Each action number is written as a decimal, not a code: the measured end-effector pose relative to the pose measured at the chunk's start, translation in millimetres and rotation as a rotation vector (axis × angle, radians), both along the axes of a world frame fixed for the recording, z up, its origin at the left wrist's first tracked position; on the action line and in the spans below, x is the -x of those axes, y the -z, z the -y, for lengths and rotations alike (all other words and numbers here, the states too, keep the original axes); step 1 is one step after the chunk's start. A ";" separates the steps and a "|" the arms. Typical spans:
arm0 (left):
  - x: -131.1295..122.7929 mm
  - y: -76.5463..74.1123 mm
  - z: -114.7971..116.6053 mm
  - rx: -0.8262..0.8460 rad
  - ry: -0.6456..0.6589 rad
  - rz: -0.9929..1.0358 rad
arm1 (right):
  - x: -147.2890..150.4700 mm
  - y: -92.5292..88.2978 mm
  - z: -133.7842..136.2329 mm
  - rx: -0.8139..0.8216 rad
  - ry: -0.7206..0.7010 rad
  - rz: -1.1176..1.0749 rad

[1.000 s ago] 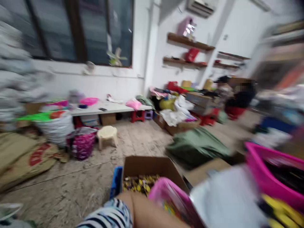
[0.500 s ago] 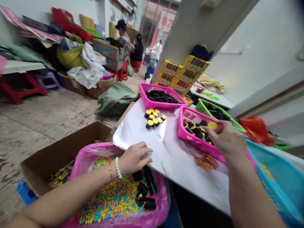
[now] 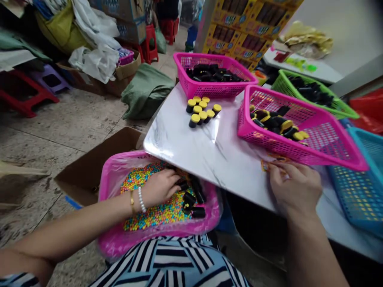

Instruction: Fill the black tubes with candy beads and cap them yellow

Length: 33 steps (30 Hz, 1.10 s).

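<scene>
My left hand (image 3: 161,186), wearing a pearl bracelet, is down in a pink tub (image 3: 112,239) lined with clear plastic. Its fingers are closed around the end of a small black canister (image 3: 183,184). Tiny coloured candy balls (image 3: 158,219) fill the tub, and more black canisters (image 3: 198,212) lie on them. On the table, my right hand (image 3: 295,187) pinches at small orange printed labels (image 3: 273,161) beside a pink basket (image 3: 299,149); its fingertips are partly hidden. That basket holds black canisters with yellow lids (image 3: 273,121). Several yellow-lidded canisters (image 3: 197,109) stand upright on the white table (image 3: 185,139).
Behind stands another pink basket (image 3: 209,87) of black canisters. A green basket (image 3: 344,111) and a blue basket (image 3: 356,195) are at the right. Yellow printed boxes (image 3: 236,36) are stacked behind. A cardboard box (image 3: 86,175) sits left of the tub.
My left hand has gone from above the table edge down into the candy tub. My right hand has let go of a yellow-lidded canister in the basket and moved down to the labels. The view has tilted down.
</scene>
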<state>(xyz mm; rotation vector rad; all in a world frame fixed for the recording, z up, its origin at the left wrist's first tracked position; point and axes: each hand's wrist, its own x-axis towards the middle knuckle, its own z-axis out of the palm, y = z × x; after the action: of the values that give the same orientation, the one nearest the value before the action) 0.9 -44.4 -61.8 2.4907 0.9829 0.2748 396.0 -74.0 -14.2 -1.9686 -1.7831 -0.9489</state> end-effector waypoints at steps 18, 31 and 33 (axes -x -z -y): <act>-8.9 11.1 17.9 -0.147 0.409 -0.303 | 70.7 11.2 5.7 0.040 -0.278 -0.298; 1.0 1.8 -4.9 0.666 0.147 0.204 | 70.6 12.3 8.9 0.061 -0.241 -0.341; -0.7 2.1 -2.4 0.625 0.163 0.232 | 70.1 13.6 9.2 0.058 -0.240 -0.331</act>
<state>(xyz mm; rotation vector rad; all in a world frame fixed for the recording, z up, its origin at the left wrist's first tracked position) 1.6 -42.0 -63.9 1.9013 0.6385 0.1652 325.9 -83.1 -27.8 -1.7688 -1.8135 -0.4690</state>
